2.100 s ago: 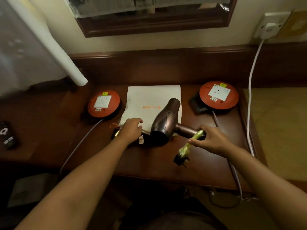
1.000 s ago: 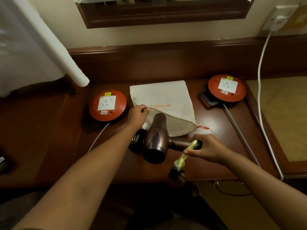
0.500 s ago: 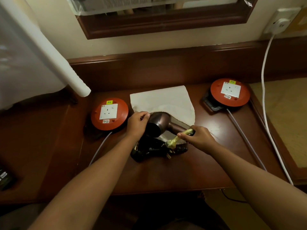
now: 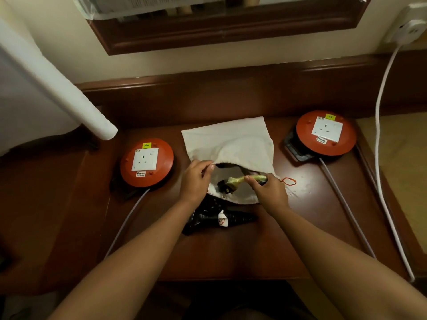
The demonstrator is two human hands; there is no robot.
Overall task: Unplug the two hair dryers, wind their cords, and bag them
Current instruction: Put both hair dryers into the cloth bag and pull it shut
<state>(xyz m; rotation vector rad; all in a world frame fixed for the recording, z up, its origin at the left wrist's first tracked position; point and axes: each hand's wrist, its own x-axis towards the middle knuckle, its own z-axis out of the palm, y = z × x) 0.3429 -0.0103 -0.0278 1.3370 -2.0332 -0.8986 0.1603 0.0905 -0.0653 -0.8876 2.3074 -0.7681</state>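
Note:
A white cloth bag [image 4: 233, 142] lies flat on the middle of the dark wooden table [image 4: 254, 250], mouth toward me. My left hand [image 4: 195, 181] pinches the upper edge of the mouth and lifts it. My right hand [image 4: 269, 189] grips the handle end of the brown hair dryer, whose body is hidden inside the bag. Its yellow-wrapped cord [image 4: 242, 179] and black plug [image 4: 225, 187] stick out at the mouth. A second, black hair dryer [image 4: 215, 219] lies on the table just in front of the bag, a white tag on it.
Two round orange socket reels sit left [image 4: 146, 162] and right [image 4: 325, 132] of the bag, each with a grey cable running toward me. A white cable [image 4: 379, 139] hangs from a wall socket at the right. A white rolled cloth [image 4: 69, 95] juts in from the left.
The brown hair dryer has gone from above the table front into the bag's mouth, pushed by my right hand. My left hand has lifted the bag's edge. The black dryer is now uncovered.

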